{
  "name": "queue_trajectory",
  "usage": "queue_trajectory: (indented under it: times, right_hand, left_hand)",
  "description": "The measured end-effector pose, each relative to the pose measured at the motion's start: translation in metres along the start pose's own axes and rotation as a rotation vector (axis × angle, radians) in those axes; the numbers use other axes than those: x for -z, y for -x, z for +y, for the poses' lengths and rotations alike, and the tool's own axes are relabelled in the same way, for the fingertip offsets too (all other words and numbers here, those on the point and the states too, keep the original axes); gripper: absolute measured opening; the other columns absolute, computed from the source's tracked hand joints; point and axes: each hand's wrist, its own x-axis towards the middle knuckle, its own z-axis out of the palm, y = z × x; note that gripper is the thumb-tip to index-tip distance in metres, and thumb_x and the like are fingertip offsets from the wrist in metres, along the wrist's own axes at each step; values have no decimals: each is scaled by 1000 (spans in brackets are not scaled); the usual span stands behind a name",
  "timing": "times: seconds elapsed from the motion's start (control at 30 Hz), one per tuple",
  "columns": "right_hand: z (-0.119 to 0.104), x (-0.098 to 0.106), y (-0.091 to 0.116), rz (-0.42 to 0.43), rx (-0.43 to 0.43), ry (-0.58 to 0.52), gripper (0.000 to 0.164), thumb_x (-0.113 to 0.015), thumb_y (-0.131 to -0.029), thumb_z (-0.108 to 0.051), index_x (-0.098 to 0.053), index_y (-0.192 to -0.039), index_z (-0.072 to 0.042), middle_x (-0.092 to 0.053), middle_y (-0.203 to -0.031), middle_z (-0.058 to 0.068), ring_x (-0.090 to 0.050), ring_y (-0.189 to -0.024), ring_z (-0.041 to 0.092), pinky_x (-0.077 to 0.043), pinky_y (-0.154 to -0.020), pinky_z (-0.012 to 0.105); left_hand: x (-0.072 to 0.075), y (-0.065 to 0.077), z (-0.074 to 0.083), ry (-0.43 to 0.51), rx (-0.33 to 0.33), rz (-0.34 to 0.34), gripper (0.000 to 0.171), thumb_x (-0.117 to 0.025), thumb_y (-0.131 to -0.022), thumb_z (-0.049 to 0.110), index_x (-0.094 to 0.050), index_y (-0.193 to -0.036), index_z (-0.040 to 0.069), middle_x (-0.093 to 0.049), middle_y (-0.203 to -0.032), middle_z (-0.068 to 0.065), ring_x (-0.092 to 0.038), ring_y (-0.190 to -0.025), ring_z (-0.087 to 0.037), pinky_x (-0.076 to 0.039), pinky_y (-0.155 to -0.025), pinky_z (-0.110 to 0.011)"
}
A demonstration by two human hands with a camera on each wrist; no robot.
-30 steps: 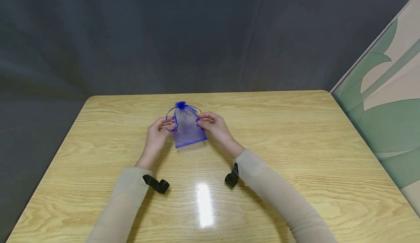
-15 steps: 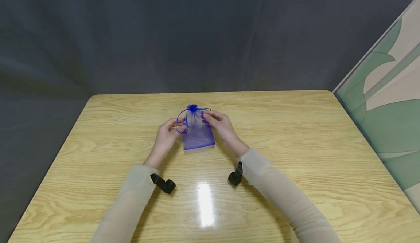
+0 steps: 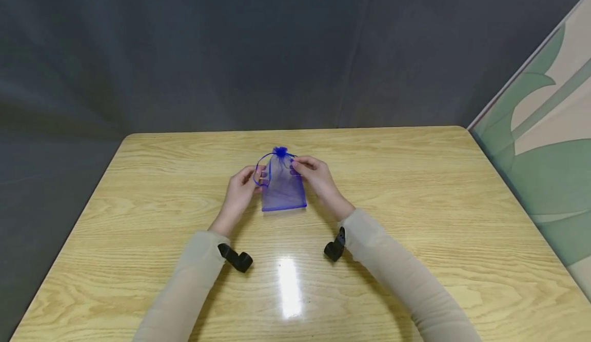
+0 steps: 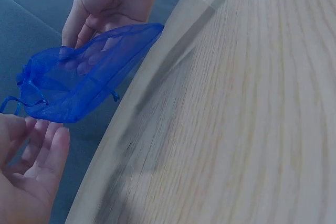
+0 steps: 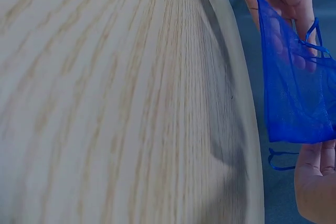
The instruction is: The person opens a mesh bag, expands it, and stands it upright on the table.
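A sheer blue organza drawstring pouch (image 3: 284, 188) is held over the far middle of the table, its gathered neck pointing away and its flat bottom edge toward me. The weave is see-through, and nothing shows inside. My left hand (image 3: 240, 190) holds the left side, some fingers behind the fabric, with a loop of blue ribbon (image 3: 255, 170) hanging across them. On the other side my right hand (image 3: 319, 178) pinches the right edge just below the neck. In the left wrist view the pouch (image 4: 100, 72) spans both hands and bulges slightly.
A light wood-grain table (image 3: 415, 193) lies under both arms. Beyond its far edge hangs a dark cloth (image 3: 295, 49). At the right stands a green and cream patterned panel (image 3: 549, 142). Black wrist cameras (image 3: 334, 249) sit on both sleeves.
Both hands have shifted the pouch to the right, and its bottom edge has turned more level. The right hand's pinch has moved higher along the edge, nearer the neck.
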Motion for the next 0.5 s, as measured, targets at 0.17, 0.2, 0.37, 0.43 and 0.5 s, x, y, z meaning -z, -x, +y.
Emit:
queue_trajectory:
  times: [0.17,0.2,0.37,0.43,0.5]
  right_hand:
    - [0,2,1,-6,-15,7,28,-56,-95,-10,-58,-118,6,-60,-80,-16,-57,-76,-2,-48,-69,15]
    - [-1,2,1,-9,-17,4,28,-56,-95,-10,-58,-118,6,-60,-81,-16,-57,-76,-2,-48,-69,15]
    - [-1,2,3,-12,-12,-7,27,-56,-95,-9,-58,-117,6,-61,-79,-16,-58,-75,-2,-49,-68,15]
    - [-1,3,3,-9,-11,-5,26,-56,-95,-9,-58,-116,6,-61,-78,-16,-58,-74,-2,-48,-67,15]
    - [-1,3,3,-5,-12,3,25,-57,-95,-9,-58,-115,6,-60,-78,-17,-57,-74,-2,-47,-66,14]
  left_hand:
    - [2,-1,2,22,-8,65,30,-43,-101,10,-55,-122,-8,-63,-101,-15,-60,-74,3,-54,-69,-14]
    - [2,0,3,17,-18,86,30,-43,-101,11,-55,-122,-8,-63,-104,-17,-60,-74,3,-54,-69,-14]
    - [4,0,7,-15,-93,167,28,-46,-101,12,-58,-119,-6,-63,-106,-20,-58,-79,3,-52,-71,-12]
    - [4,0,8,-19,-126,181,26,-49,-99,11,-59,-116,-6,-64,-101,-15,-58,-79,3,-51,-71,-12]
    - [3,0,10,-25,-152,179,25,-54,-97,10,-60,-114,-6,-65,-96,-9,-58,-77,3,-51,-70,-12]
